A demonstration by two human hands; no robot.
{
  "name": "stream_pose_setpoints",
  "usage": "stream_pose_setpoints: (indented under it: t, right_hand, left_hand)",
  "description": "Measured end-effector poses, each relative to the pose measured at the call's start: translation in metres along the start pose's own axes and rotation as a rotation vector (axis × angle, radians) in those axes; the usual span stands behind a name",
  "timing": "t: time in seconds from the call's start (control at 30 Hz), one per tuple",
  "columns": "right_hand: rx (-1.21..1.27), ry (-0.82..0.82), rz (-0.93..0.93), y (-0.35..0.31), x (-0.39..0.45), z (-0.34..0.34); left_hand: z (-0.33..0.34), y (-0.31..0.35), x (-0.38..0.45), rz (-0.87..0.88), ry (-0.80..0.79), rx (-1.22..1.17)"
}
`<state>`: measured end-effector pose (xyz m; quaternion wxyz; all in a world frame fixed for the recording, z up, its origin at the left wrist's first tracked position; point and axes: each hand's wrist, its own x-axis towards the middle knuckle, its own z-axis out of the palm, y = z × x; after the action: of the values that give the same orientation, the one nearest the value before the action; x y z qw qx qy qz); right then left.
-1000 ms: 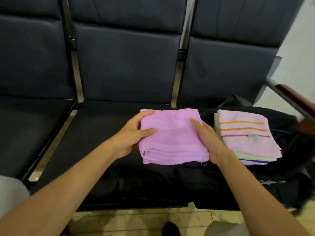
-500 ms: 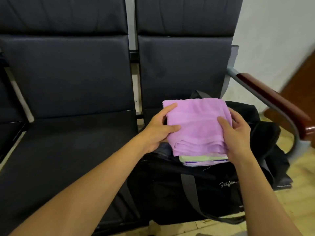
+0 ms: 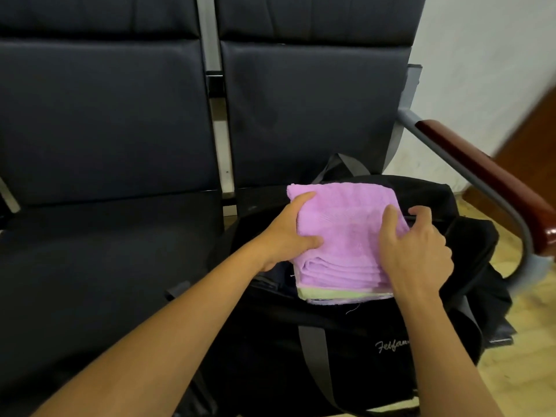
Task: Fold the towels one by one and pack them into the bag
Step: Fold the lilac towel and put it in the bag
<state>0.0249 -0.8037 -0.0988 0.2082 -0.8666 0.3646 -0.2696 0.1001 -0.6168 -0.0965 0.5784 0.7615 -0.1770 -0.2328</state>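
A folded purple towel (image 3: 346, 230) lies on top of a stack of folded towels (image 3: 340, 294), whose green and pale edges show beneath it. The stack sits in the open black bag (image 3: 346, 356) on the right-hand seat. My left hand (image 3: 288, 233) grips the purple towel's left edge, thumb on top. My right hand (image 3: 418, 248) holds its right edge, with the thumb on top and the fingers curled over the far side.
Dark padded seats (image 3: 105, 266) stretch to the left, with upright backrests behind. A grey metal armrest with a red-brown wooden top (image 3: 481, 173) curves round the bag's right side. White wall and tiled floor (image 3: 517, 371) lie to the right.
The purple towel was carried from the middle seat to the right and set on the striped towel stack in the bag. The view swung right with it.
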Motion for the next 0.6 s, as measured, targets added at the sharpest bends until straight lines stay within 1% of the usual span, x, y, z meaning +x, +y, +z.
stream_pose_setpoints:
  t: [0.1,0.23,0.3,0.33,0.4,0.47,0.53,0.6]
  right_hand:
    - [-0.075,0.007,-0.061,-0.003,-0.005,0.001]
    - [-0.204,0.06,-0.272,-0.007,-0.013,0.009]
    - [-0.204,0.081,-0.384,-0.015,-0.022,0.013]
    - [-0.159,0.057,-0.44,-0.02,-0.028,0.017]
    - [-0.074,-0.099,-0.522,-0.028,-0.039,0.027]
    - [-0.101,-0.231,-0.543,-0.027,-0.044,0.034]
    - [-0.193,-0.275,-0.534,-0.023,-0.039,0.035]
    - [-0.262,-0.309,-0.521,-0.017,-0.034,0.033]
  left_hand:
    - [0.003,-0.002,-0.002,0.019,0.028,0.028]
    - [0.009,-0.005,-0.001,0.064,0.063,0.074]
    - [0.012,-0.008,0.002,0.093,0.077,0.091]
    - [0.014,-0.009,0.003,0.114,0.082,0.09]
    - [0.014,-0.012,0.003,0.154,0.091,0.047]
    - [0.009,-0.016,0.002,0.183,0.109,0.032]
    - [-0.002,-0.023,0.001,0.189,0.162,0.108]
    - [-0.018,-0.037,0.001,0.147,0.279,0.281]
